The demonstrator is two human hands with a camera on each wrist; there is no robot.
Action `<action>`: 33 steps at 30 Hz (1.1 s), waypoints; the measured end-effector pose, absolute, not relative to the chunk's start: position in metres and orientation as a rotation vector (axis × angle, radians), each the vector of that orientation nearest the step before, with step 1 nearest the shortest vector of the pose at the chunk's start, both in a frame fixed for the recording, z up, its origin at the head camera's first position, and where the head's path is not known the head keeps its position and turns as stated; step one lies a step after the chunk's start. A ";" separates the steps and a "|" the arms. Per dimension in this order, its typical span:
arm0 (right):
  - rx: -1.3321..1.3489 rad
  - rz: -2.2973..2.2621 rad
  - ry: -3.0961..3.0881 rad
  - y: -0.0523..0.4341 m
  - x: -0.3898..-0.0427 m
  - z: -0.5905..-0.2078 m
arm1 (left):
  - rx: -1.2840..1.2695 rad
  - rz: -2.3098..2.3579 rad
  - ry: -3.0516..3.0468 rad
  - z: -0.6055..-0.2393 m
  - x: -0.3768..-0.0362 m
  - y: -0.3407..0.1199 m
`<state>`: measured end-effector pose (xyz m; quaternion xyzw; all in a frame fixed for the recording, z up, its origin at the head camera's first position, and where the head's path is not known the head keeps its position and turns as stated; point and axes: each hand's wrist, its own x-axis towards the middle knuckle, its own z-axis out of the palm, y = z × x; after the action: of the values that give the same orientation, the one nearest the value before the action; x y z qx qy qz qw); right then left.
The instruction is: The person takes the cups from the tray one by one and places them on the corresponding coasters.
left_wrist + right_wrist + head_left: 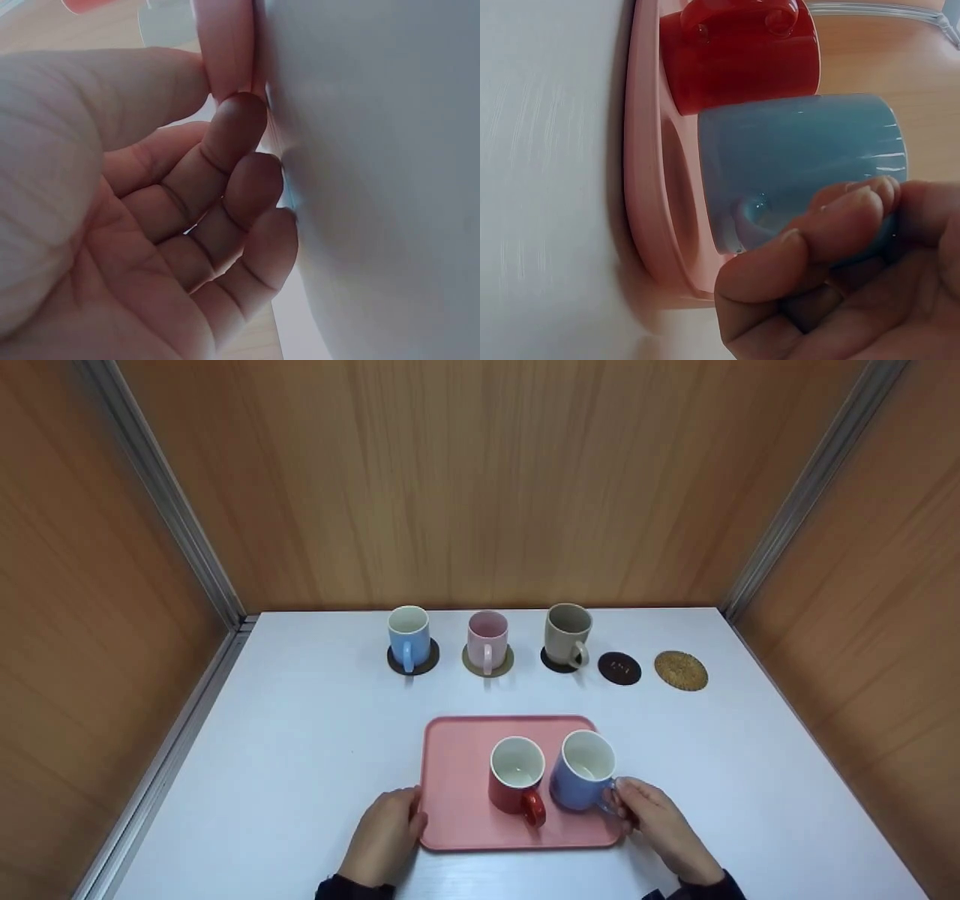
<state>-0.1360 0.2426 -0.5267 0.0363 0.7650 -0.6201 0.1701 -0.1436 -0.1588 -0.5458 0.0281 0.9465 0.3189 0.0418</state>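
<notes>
My left hand [384,829] pinches the left rim of the pink tray [457,780] between thumb and fingers; the left wrist view shows the thumb [161,90] against the tray's edge. At the tray's right side, my right hand [660,821] grips the handle of a blue mug [576,789]. That mug is upright or nearly so; whether its base touches the tray I cannot tell. Just left of it stands a red mug [504,793] with a white inside, its handle toward me. The right wrist view shows the curled fingers [765,266] partly hiding the blue mug's handle.
Behind the tray, a light-blue mug [409,641], a pink mug [486,645] and a grey-beige mug [564,639] stand on coasters. To their right lie a dark coaster [619,668] and a golden woven coaster [681,670]. Wooden panels [480,480] enclose the white table [315,720].
</notes>
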 end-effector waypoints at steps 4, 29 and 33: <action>0.132 -1.763 2.176 0.241 -0.139 -0.527 | 0.081 0.965 2.888 -0.545 -0.144 -0.159; 0.011 -1.883 2.160 0.238 -0.168 -0.520 | 0.060 0.978 2.897 -0.545 -0.141 -0.157; 0.093 -1.940 2.167 0.243 -0.181 -0.514 | 0.073 0.974 2.899 -0.545 -0.141 -0.157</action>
<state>-0.1806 0.2428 -0.5137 0.0316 0.7396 -0.6623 0.1157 -0.1411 -0.1571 -0.5446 0.0237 0.9469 0.3180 0.0411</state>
